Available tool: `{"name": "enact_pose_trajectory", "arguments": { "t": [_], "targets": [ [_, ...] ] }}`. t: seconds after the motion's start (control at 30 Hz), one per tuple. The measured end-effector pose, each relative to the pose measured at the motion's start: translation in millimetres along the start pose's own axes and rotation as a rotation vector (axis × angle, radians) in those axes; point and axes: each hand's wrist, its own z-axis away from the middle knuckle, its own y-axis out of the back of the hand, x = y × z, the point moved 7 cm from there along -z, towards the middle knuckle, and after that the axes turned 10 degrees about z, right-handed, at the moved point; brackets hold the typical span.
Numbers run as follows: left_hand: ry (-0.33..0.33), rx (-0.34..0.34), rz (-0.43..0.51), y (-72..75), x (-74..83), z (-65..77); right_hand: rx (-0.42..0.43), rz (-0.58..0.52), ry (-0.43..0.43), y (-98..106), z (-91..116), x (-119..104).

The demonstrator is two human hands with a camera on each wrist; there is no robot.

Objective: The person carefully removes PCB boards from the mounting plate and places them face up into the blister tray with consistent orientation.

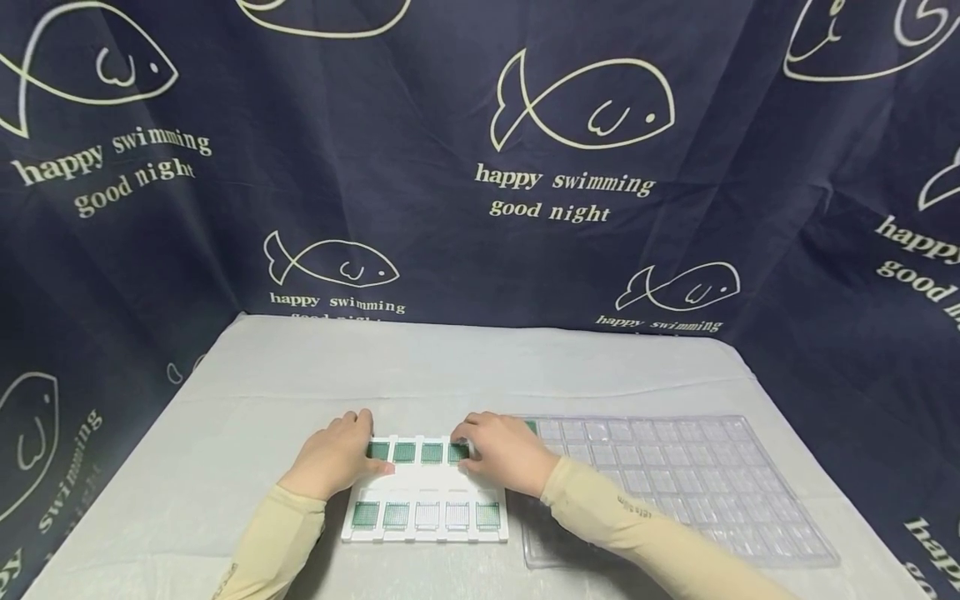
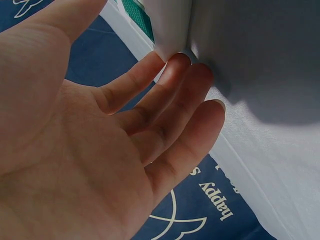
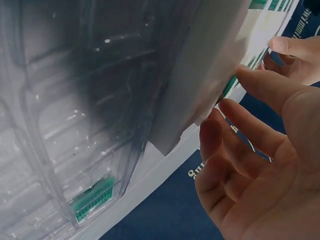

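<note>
A white tray [image 1: 420, 482] with two rows of square slots lies before me on the table. Green grid-patterned boards [image 1: 403, 452] fill the visible far slots. In the near row some squares are green and two in the middle look pale [image 1: 427, 514]. My left hand [image 1: 330, 450] grips the tray's far left part, thumb on top and fingertips at its side edge [image 2: 172, 30]. At the far right slot, my right hand [image 1: 506, 450] has thumb and index finger around a green board [image 1: 458, 453]. The fingers partly hide that board.
A clear plastic tray [image 1: 806, 533] with many compartments lies on the right, under my right forearm. One green board [image 3: 95, 200] sits in its far left corner compartment. A white cloth [image 1: 450, 358] covers the table; dark fish-print curtains [image 1: 435, 167] surround it.
</note>
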Motion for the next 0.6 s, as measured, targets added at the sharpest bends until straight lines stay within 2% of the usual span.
{"name": "enact_pose_trajectory", "arguments": {
  "t": [0.6],
  "targets": [
    [-0.01,0.012,-0.004,-0.8,0.4,1.0,0.027,0.039,0.011,-0.1,-1.4,-3.9]
  ]
}}
